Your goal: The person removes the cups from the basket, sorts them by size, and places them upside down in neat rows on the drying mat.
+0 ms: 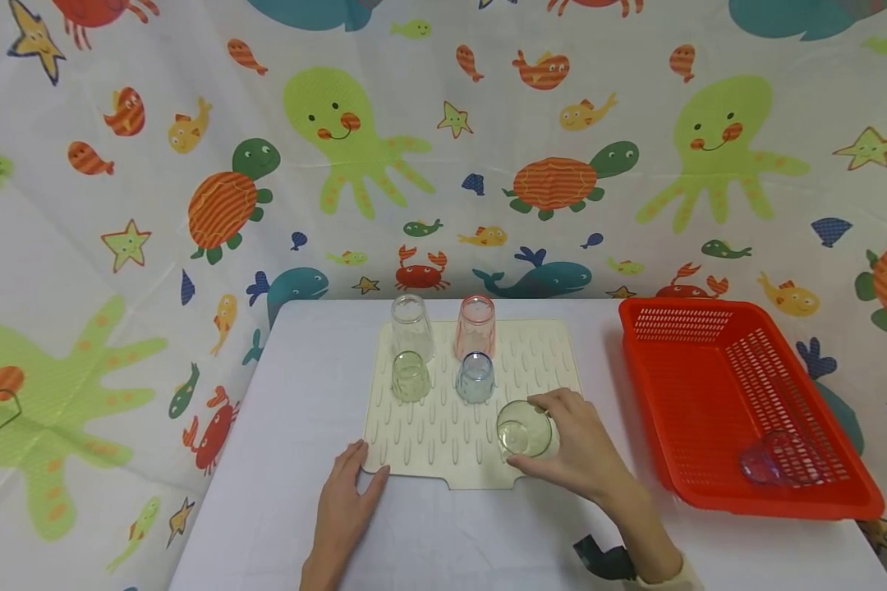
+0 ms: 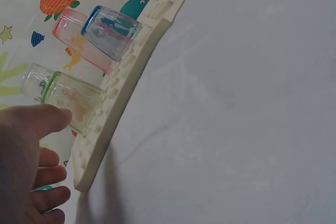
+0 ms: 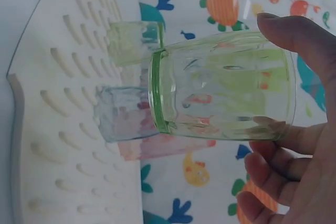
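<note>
My right hand [image 1: 572,443] grips a green-tinted drinking glass [image 3: 226,85] between thumb and fingers, over the front right part of a cream ridged drying mat [image 1: 443,447]. In the right wrist view the thick green end of this glass faces the mat. My left hand [image 1: 342,501] has its fingertips at the mat's front left corner, thumb stretched out, holding nothing. On the mat stand a tall clear glass [image 1: 412,328] and a tall pink glass [image 1: 476,328] behind, with a short green glass [image 1: 411,377] and a short blue glass [image 1: 476,379] before them.
A red slotted plastic basket [image 1: 646,410] stands on the table right of the mat, with a purple glass [image 1: 779,458] lying on its side in it. A white cloth covers the table [image 1: 281,443]. Behind hangs a curtain [image 1: 458,180] printed with sea animals.
</note>
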Action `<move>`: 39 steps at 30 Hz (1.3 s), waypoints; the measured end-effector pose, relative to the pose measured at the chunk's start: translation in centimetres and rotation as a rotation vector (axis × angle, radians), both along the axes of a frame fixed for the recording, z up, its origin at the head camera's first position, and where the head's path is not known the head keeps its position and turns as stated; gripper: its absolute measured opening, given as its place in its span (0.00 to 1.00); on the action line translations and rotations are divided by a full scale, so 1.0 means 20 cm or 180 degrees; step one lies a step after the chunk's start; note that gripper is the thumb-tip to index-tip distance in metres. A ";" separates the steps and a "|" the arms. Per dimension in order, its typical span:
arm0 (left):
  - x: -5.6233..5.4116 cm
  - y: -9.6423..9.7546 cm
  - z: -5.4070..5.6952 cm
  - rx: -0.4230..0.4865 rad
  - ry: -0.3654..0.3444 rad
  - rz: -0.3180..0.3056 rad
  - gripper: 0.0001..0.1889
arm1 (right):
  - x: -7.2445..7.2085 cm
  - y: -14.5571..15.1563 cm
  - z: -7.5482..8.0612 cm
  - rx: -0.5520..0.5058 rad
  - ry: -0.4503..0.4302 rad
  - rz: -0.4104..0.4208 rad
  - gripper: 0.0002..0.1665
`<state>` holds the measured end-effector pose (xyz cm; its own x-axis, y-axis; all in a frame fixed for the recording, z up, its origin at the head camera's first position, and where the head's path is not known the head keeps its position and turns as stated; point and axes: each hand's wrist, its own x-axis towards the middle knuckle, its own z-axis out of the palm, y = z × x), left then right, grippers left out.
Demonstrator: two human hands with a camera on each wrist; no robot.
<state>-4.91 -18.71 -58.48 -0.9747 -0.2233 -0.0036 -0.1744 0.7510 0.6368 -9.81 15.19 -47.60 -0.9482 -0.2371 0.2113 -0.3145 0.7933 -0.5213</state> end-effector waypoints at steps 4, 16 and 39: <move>0.00 0.03 0.04 0.0032 0.0150 -0.0106 0.32 | 0.01 -0.02 0.00 -0.0003 -0.0001 0.0056 0.48; 0.03 0.16 0.21 0.0432 0.0478 -0.0808 0.28 | 0.02 -0.08 0.03 0.0009 -0.0056 0.0203 0.48; 0.00 0.34 0.40 0.1132 0.0850 -0.2148 0.37 | 0.05 -0.13 0.08 -0.0059 0.0114 0.0930 0.46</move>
